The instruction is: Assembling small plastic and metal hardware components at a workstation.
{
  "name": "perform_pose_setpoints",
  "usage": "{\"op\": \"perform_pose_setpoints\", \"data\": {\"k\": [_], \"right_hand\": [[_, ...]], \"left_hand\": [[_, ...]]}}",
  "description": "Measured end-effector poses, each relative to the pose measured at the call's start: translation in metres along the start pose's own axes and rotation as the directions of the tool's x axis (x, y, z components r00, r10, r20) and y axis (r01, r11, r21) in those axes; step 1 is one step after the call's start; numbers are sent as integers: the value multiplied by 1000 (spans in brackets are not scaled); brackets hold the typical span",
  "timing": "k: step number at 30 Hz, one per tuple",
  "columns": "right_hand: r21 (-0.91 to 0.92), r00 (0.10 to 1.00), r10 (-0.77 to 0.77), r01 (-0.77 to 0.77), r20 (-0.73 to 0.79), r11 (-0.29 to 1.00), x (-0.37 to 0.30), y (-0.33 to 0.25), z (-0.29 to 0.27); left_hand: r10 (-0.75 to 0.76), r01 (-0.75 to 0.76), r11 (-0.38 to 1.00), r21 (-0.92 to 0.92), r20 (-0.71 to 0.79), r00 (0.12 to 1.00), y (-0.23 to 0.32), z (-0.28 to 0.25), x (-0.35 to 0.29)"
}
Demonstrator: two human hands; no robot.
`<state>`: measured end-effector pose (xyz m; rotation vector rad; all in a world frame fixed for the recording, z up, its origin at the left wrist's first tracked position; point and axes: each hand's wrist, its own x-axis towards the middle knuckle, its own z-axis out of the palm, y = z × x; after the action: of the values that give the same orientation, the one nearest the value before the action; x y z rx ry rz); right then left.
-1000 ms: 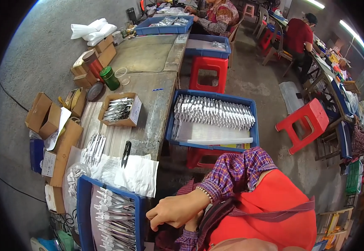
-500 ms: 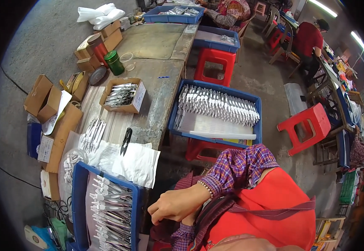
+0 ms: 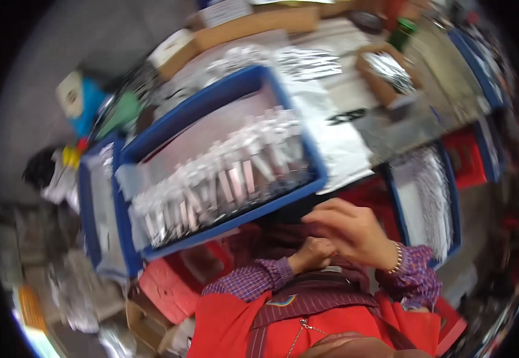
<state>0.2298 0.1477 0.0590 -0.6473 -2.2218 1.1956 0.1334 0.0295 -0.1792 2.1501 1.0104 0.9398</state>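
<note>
The left hand (image 3: 312, 254) curls, the right hand (image 3: 358, 234) bent close beside it, lower centre; blur hides whether either grips anything; mid-frame, pens (image 3: 235, 179) lie in a blue tray (image 3: 212, 98), white ends aligned, probably for order; right of centre, white paper (image 3: 338, 152) partly covers the bench (image 3: 402, 136), perhaps as protection.

One large blue rectangular plastic tray (image 3: 314, 167); below it, two bare hands (image 3: 358, 234); upper right, one green cylindrical can (image 3: 402, 34).

The right fingers (image 3: 335, 216) bend beside the left fingers (image 3: 319, 245), near a blue tray (image 3: 314, 154) of blurred pens (image 3: 229, 185).
</note>
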Motion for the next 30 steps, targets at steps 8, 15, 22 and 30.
{"op": "perform_pose_setpoints", "data": {"k": [8, 15, 22, 30], "right_hand": [[-161, 967, -72, 33, -243, 986, 62, 0, 3], [-394, 944, -144, 16, -297, 919, 106, 15, 15], [-453, 958, -69, -68, -280, 889, 129, 29, 27], [148, 929, 213, -176, -301, 973, 120, 40, 12]], "left_hand": [[-97, 96, 995, -18, -39, 995, 32, -35, 18], [-73, 59, 992, -110, -124, 990, 27, -30, 22], [-75, 59, 991, -124, -128, 989, 21, -28, 15], [-116, 108, 985, -136, -50, 992, 27, -37, 13]]}}
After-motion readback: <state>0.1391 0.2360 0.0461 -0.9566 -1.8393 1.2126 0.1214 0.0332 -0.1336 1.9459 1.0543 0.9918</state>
